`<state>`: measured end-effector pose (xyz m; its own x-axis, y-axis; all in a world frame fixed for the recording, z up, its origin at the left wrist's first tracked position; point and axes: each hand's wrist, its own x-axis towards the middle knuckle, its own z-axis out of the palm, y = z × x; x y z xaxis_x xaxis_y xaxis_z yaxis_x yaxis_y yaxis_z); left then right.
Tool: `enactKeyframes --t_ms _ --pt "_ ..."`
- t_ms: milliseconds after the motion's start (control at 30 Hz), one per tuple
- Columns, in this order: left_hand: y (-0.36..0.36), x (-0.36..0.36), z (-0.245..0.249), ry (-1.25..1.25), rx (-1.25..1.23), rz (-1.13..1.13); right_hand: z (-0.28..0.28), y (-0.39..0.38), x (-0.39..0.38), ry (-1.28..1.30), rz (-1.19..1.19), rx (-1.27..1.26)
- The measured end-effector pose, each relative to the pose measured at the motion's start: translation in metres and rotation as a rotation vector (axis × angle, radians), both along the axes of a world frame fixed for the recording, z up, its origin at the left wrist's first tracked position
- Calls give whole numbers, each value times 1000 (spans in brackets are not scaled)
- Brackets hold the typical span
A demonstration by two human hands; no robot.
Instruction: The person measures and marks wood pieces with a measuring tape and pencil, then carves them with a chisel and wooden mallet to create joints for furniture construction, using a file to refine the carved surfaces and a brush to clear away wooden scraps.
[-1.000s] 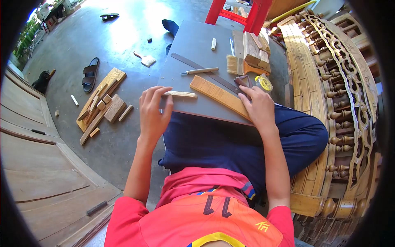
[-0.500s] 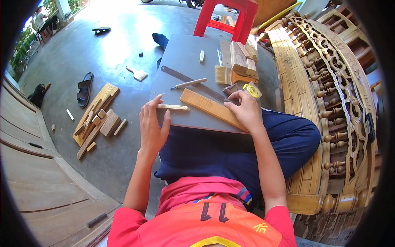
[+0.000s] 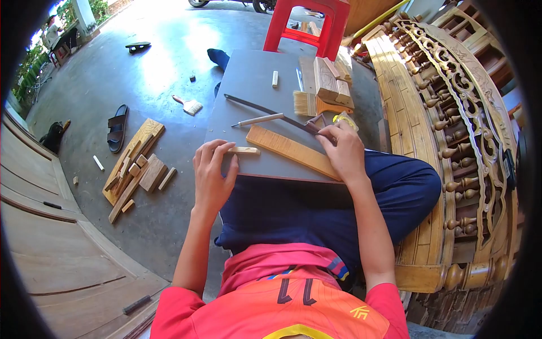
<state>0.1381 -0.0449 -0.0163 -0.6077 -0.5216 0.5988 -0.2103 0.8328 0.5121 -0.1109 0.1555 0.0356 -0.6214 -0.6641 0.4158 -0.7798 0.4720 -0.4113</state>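
Note:
My left hand (image 3: pixel 213 169) rests on the grey board (image 3: pixel 248 70), its curled fingers over the left end of a short wooden stick (image 3: pixel 247 151). The thumb is a little apart from the index finger. Between the thumb and fingers of my right hand (image 3: pixel 342 150) is the near end of a steel ruler (image 3: pixel 265 110), which stands tilted on its edge. A flat orange-brown wooden strip (image 3: pixel 291 151) lies between my hands. Across the ruler's line lies a pen-like marking tool (image 3: pixel 257 120). Partly hidden behind my right hand is a yellow tape measure (image 3: pixel 344 120).
On the board's right side are wooden blocks (image 3: pixel 327 79) and a wide brush (image 3: pixel 307 103); a small pale piece (image 3: pixel 275 79) lies further back. Beyond stands a red stool (image 3: pixel 293 35). Wood offcuts (image 3: pixel 152 172) lie on the floor at left; a carved wooden bench (image 3: pixel 418 169) flanks the right.
My left hand has closed over the stick's left end. My right hand has taken hold of the ruler and turned it from flat onto its edge.

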Motion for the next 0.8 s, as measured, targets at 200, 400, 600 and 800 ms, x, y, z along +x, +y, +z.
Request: enactKeyframes --t_ms 200,400,600,800 --pt "0 0 -3 -6 -30 80 17 7 2 -133 9 -221" --pt "-7 4 -4 18 -65 159 11 10 27 -72 -22 -249" --pt "-24 19 -2 7 -78 238 3 15 63 -151 23 -333" --pt "-27 18 0 29 -73 235 -3 17 101 -140 129 -298"
